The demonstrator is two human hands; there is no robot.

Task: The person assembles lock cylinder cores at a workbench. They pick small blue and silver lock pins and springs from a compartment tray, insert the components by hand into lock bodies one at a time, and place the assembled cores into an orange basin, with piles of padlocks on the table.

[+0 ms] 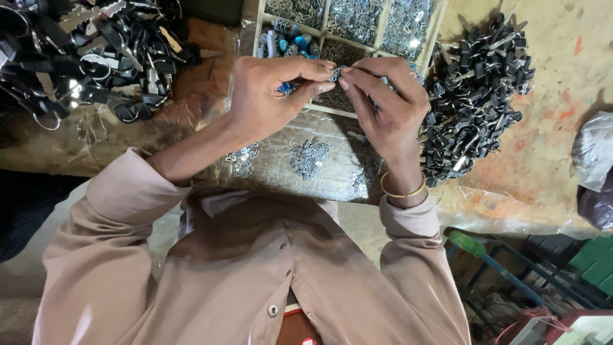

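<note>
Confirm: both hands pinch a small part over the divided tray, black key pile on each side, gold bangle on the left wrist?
Not quite. The head view shows the gold bangle on the right wrist. Otherwise right: left hand and right hand pinch a small part over the divided tray, black key piles either side.

grey plastic bag [594, 150] — right edge, crumpled | no labels, signs, screens

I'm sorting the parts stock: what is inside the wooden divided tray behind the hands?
The wooden tray holds small shiny metal pieces in its upper compartments and blue-and-silver parts at left. The left hand and right hand cover the middle compartment.
</note>
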